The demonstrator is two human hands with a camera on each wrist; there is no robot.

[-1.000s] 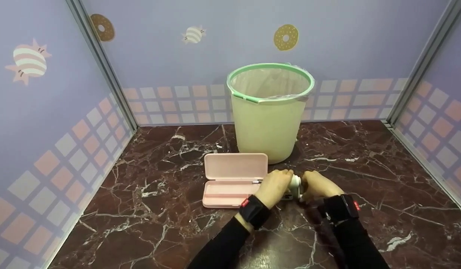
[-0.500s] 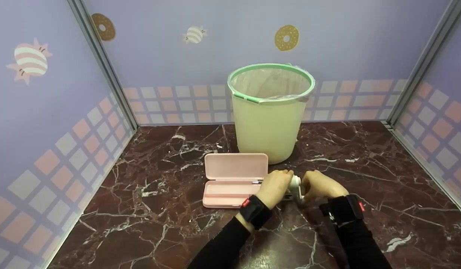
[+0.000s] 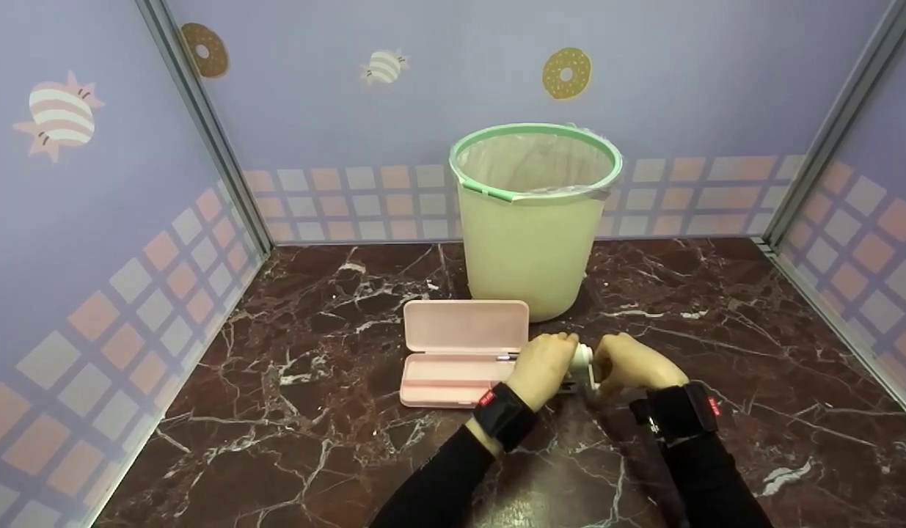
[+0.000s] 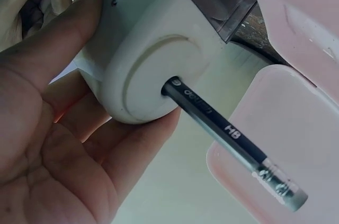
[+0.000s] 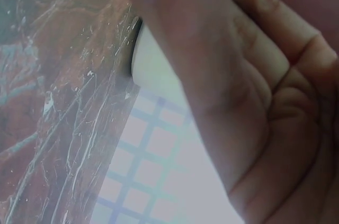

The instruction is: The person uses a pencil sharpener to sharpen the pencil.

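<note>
In the head view my left hand [image 3: 546,367] grips a white pencil sharpener [image 3: 583,363], keeping it on the marble-patterned table. The left wrist view shows a dark HB pencil [image 4: 228,134] stuck point-first into the sharpener's round face, its eraser end outward. A dark see-through drawer [image 4: 220,1] is part of the sharpener body. On the sharpener's opposite side, my right hand [image 3: 632,363] has its fingers curled at the crank; the handle is hidden by the fingers. An open pink pencil case [image 3: 464,326] lies left of the sharpener, behind the pencil's eraser end.
A pale green trash bin [image 3: 530,249] with a green rim and clear liner stands just behind the case. Patterned panels [image 3: 335,147] close off the back and both sides of the table.
My right hand and wrist have shifted slightly right and toward me at the crank. The left hand, sharpener and case stay in place.
</note>
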